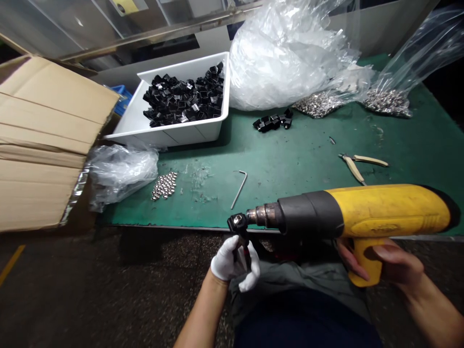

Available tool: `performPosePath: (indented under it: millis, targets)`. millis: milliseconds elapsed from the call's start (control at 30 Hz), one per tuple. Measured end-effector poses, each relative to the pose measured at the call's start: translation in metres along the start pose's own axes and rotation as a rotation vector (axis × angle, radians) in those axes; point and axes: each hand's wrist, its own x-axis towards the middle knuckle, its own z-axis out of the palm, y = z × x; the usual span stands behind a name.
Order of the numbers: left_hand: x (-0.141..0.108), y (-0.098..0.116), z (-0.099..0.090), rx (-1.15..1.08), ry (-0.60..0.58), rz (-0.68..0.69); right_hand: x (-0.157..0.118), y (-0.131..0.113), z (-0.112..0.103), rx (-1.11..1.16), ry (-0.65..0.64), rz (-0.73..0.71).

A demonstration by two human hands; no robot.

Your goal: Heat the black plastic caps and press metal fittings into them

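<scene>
In a white glove, my left hand is closed around dark pliers with a little red on the handles, partly hidden by the fingers. At their upper end is a small black plastic part with a shiny metal piece in its top. My bare right hand grips the handle of a yellow heat gun. The gun lies level and points left, its stepped metal nozzle right beside the black part. A hex key rests on the green bench just beyond.
A white bin of black parts stands behind, with a few loose black parts to its right. Small metal pieces lie near the front edge. Cutters, plastic bags, bagged metal pieces and a cardboard box surround the bench.
</scene>
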Motion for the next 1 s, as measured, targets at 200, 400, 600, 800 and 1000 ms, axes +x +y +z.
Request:
performPosePath:
  millis: [200,400,600,800,1000]
  targets:
    - [-0.0012,-0.0002,0.0027,0.007,0.087,-0.03,0.0,-0.0015,0.0015,0.002,0.008,-0.006]
    - [-0.0013,0.0006,0.0026,0.024,0.062,-0.046,-0.0005,0.0008,-0.0014,0.037,-0.004,-0.006]
    - [-0.0003,-0.0001,0.0042,0.005,0.058,-0.027,-0.001,0.0007,-0.0008,0.028,0.001,-0.007]
    - [0.0008,0.0007,0.0071,-0.003,0.085,-0.03,0.0001,-0.0026,0.0015,-0.011,-0.001,0.007]
    - [0.0009,0.0012,0.0076,0.016,0.087,-0.008,-0.0028,0.0005,-0.0001,0.021,0.002,0.02]
